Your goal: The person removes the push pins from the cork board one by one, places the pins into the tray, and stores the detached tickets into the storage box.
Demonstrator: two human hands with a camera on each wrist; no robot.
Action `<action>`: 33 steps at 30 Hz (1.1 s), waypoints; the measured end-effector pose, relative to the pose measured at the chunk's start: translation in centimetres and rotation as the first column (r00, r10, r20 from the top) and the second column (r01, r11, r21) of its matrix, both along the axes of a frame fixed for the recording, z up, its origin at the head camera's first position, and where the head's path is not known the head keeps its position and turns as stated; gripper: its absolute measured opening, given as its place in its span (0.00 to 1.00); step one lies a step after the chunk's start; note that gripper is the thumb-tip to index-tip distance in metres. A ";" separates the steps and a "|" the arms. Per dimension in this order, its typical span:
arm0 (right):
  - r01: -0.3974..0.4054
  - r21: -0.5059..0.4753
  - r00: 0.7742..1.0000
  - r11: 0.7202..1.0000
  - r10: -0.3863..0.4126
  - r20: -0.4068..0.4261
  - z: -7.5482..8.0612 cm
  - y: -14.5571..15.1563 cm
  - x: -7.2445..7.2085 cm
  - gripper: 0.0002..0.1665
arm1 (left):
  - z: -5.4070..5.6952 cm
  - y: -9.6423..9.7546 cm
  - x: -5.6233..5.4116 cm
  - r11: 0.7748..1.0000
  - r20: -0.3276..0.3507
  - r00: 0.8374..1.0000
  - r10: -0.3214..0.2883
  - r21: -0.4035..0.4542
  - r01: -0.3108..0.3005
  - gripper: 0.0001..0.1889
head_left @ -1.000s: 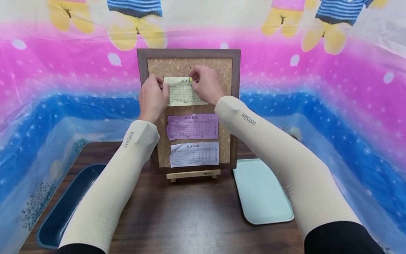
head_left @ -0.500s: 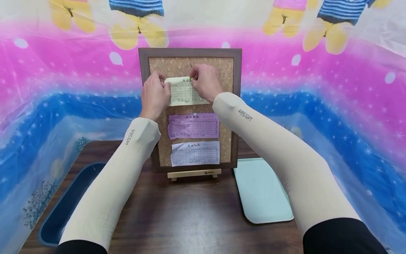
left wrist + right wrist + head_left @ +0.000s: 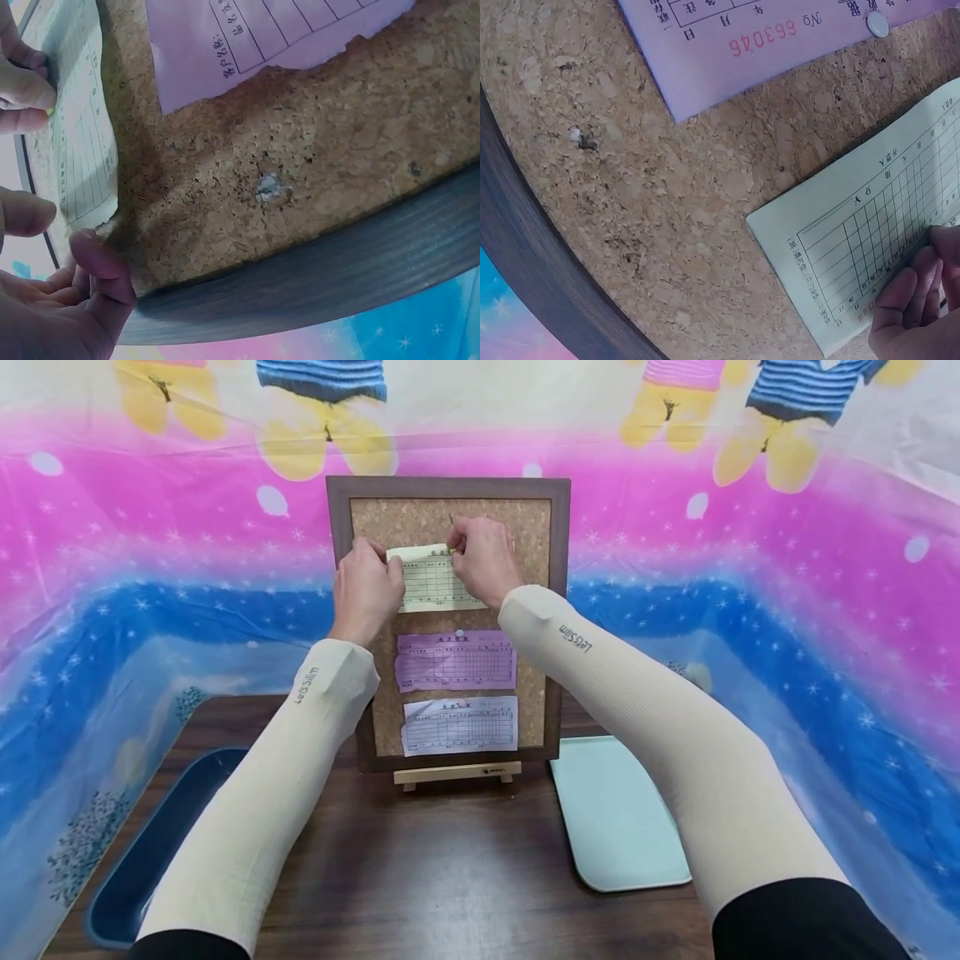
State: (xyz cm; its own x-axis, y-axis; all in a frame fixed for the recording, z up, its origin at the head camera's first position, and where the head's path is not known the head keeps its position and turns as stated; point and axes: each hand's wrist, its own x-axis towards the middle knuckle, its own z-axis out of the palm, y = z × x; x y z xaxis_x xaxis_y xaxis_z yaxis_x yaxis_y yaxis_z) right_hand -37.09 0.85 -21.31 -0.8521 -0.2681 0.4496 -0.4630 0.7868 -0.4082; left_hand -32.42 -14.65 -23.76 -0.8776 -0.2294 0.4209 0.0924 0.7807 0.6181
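Observation:
A pale yellow receipt slip [image 3: 429,581] lies against the upper part of a framed cork board [image 3: 384,718]. My left hand [image 3: 363,593] pinches the slip's left end, its thumb at the torn edge in the left wrist view. At the slip's top middle, my right hand [image 3: 487,560] holds a yellow push pin [image 3: 50,112] between thumb and fingers, mostly hidden by the fingertips. Below hang a purple slip [image 3: 456,664], fixed by a white pin [image 3: 878,24], and a white slip [image 3: 459,731] with a pinkish pin at its top.
The board leans on a small wooden easel [image 3: 457,772] on a dark wooden table [image 3: 450,860]. To the right lies a pale green tray [image 3: 622,827]; at the left is a dark blue tray [image 3: 142,877], partly behind the left sleeve. A printed cloth [image 3: 675,527] hangs behind.
The right fingers have closed in over the yellow pin, which showed more a second ago. Both hands stay at nearly the same place on the slip.

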 end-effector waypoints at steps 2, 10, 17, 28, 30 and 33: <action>-0.001 0.008 1.000 1.000 0.001 0.002 0.1 0.0 0.0 0.12 | 0.0 0.1 0.0 1.000 0.017 1.000 0.003 -0.002 -0.003 0.17; -0.014 0.023 1.000 1.000 0.014 0.004 0.3 -0.2 0.1 0.10 | 0.0 0.0 -0.3 1.000 -0.024 1.000 0.011 -0.016 -0.012 0.14; -0.015 0.029 1.000 0.999 0.016 -0.020 0.2 -0.1 0.0 0.08 | 0.4 0.2 -0.2 0.999 -0.019 1.000 0.008 -0.035 -0.009 0.14; -0.034 0.048 0.999 0.998 0.036 -0.037 -0.4 0.1 0.1 0.06 | 0.8 0.1 -0.3 0.998 -0.030 1.000 -0.010 -0.059 0.009 0.13; -0.034 0.052 0.999 0.998 0.036 -0.034 -0.4 0.2 0.2 0.05 | 0.7 0.0 -0.3 0.998 -0.036 0.999 -0.017 -0.068 0.014 0.14; -0.033 0.064 0.999 0.997 0.035 -0.036 -0.3 0.2 0.3 0.05 | 0.7 -0.1 -0.3 0.996 -0.053 0.998 -0.022 -0.082 0.018 0.14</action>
